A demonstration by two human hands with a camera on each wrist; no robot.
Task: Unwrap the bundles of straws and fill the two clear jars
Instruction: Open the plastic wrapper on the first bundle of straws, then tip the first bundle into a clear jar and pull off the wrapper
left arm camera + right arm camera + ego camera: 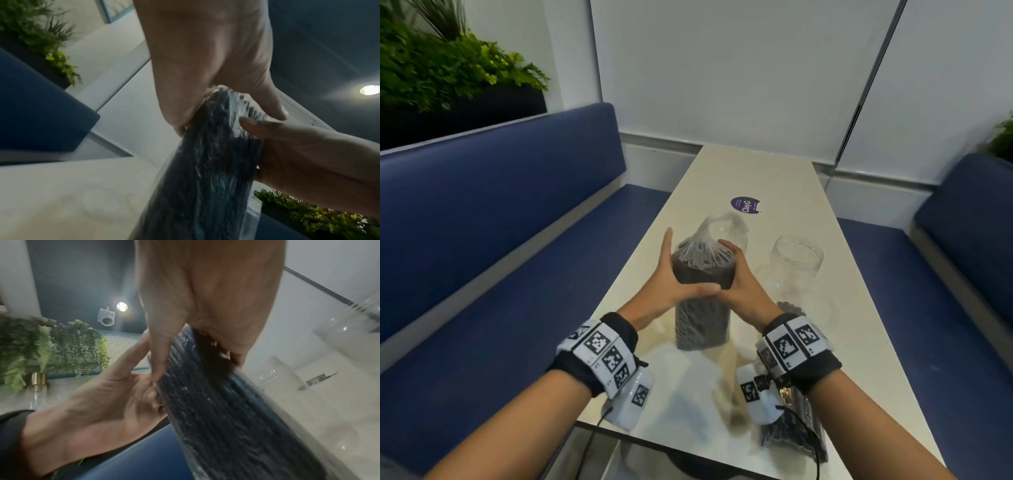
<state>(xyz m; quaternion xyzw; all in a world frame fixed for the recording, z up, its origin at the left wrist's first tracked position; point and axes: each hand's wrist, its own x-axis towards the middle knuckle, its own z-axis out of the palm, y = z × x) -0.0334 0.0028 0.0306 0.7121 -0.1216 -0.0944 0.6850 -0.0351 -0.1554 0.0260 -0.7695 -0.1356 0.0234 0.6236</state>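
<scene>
A long cream table (784, 178) is running away from the viewer between two blue upholstered benches (500, 192), with pale wall panels behind and green plants (441, 65) sitting on the ledge at far left. At the table's middle a bundle of dark straws (702, 301), wrapped in clear plastic, is standing upright with its loose plastic top (726, 222) bunching above the straw ends. The left hand (671, 284) is bracing the bundle's left side, fingers (667, 246) straight and pressed together, pointing upward, thumb lying across the front. The right hand (743, 284) is wrapping the right side, fingers (729, 247) curling over the upper edge of the bundle, thumb meeting the left thumb at the front. The left wrist view is showing the plastic-covered straws (205, 170) lying against the palm (195, 56); the right wrist view is showing the right thumb (160, 353) pressing along the straws (226, 410). An empty clear jar (796, 263) is standing just right of the bundle, apart from it. A second clear jar is partly hiding behind the bundle, only its outline showing. Another wrapped bundle of dark straws (801, 435) is lying at the near right table edge, under the right wrist. A purple round sticker (745, 205) is lying flat farther along the table.
</scene>
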